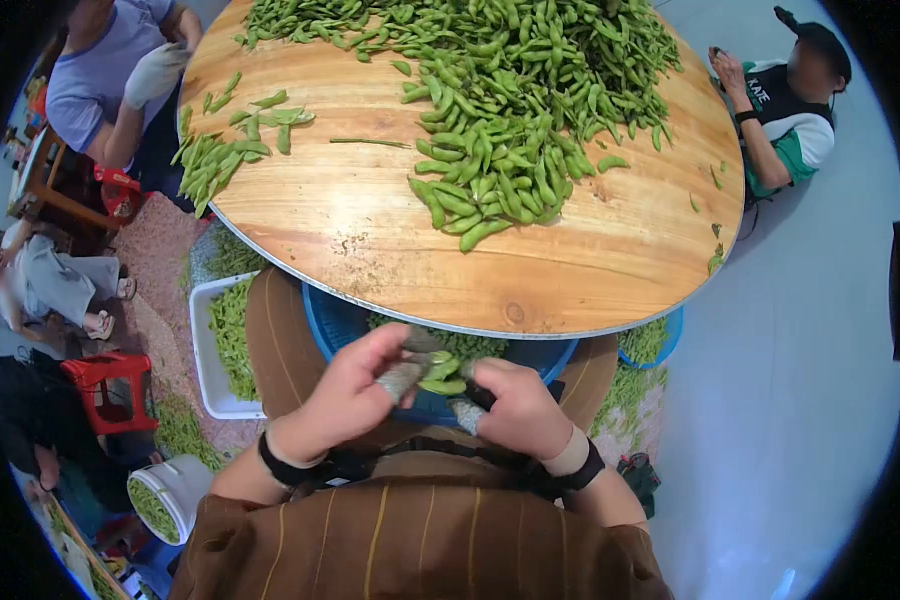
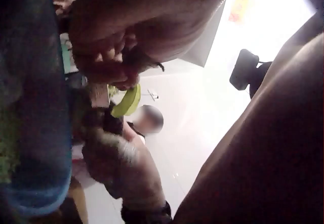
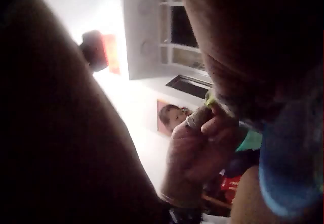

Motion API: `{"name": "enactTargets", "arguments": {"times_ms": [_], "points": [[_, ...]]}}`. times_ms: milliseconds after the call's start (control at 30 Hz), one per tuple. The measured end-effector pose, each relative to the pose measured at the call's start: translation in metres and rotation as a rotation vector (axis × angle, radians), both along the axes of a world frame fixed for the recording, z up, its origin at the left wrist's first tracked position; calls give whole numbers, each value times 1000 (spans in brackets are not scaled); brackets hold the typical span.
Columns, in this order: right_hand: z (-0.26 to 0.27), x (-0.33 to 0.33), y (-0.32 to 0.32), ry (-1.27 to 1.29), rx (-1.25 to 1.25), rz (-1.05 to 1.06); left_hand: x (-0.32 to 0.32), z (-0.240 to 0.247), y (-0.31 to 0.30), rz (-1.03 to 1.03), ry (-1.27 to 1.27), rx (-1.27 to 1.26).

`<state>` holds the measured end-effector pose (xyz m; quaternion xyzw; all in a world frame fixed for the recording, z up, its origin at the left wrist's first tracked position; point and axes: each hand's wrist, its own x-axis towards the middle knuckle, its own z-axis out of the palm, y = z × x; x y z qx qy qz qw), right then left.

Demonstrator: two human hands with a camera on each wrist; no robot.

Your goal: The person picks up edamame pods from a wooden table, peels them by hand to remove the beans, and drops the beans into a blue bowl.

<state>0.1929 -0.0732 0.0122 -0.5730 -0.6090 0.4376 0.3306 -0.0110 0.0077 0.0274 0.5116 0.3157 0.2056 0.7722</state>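
Observation:
Green pods (image 1: pixel 442 372) lie between the two hands in the head view, over a blue basin (image 1: pixel 320 318) on the lap. The left hand (image 1: pixel 362 388) grips pods with curled fingers, grey wrapping on its thumb. From the other side the right hand (image 1: pixel 520 408) pinches the pods, its thumb wrapped too. One pod (image 2: pixel 127 101) shows between the hands in the left wrist view. In the right wrist view a bit of green (image 3: pixel 209 98) shows at the fingertips of the left hand (image 3: pixel 195 148). Shelled beans (image 1: pixel 475 346) lie in the basin, partly hidden by the hands and table.
A round wooden table (image 1: pixel 320 220) bears a large heap of pods (image 1: pixel 510 130) and a smaller pile (image 1: pixel 215 165) at left. A white tub (image 1: pixel 210 370), a white bucket (image 1: pixel 175 480) and a red stool (image 1: pixel 110 385) stand at left. People are at both sides.

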Motion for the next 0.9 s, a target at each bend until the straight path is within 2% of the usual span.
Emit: {"name": "enactTargets", "arguments": {"times_ms": [33, 100, 167, 200, 233, 267, 333, 467, 533, 567, 633, 700, 800, 833, 867, 900], "points": [[5, 0, 3, -261, 230, 83, -8, -1, 1, 85, 71, 55], [29, -2, 13, -284, 212, 59, -33, 7, 8, 218, 259, 187], [45, -1, 28, -341, 161, -114, -73, -20, 14, 391, 454, 613], [42, 0, 39, -361, 289, -166, -92, -15, 18, 377, 608, 765], [42, -1, 51, -364, 292, -164, -107, -9, 22, 362, 763, 918], [42, -4, 63, -489, 315, -251, -120, -12, 22, 370, 760, 919], [43, -12, 82, -698, 340, -377, -138, -15, 16, 365, 1262, 984], [31, -14, 90, -836, 297, -400, -136, -13, 11, 432, 1373, 1019], [35, -11, 78, -836, 268, -441, -121, -7, 13, 486, 976, 895], [37, -8, 72, -840, 268, -436, -109, 0, 13, 490, 975, 889], [43, 2, 59, -753, 345, -448, -76, 16, 16, 341, 614, 854], [53, 13, 45, -686, 264, -410, -43, 19, 25, 166, 371, 997], [72, 21, 30, 17, -64, -234, 8, 31, 24, 83, 135, 908], [71, 23, 26, 17, -69, -237, 20, 30, 23, 54, 66, 829], [68, 26, 23, 182, -104, -189, 27, 23, 28, -75, 28, 901], [67, 27, 21, 348, -135, -139, 29, 19, 27, -78, 29, 900]]}}
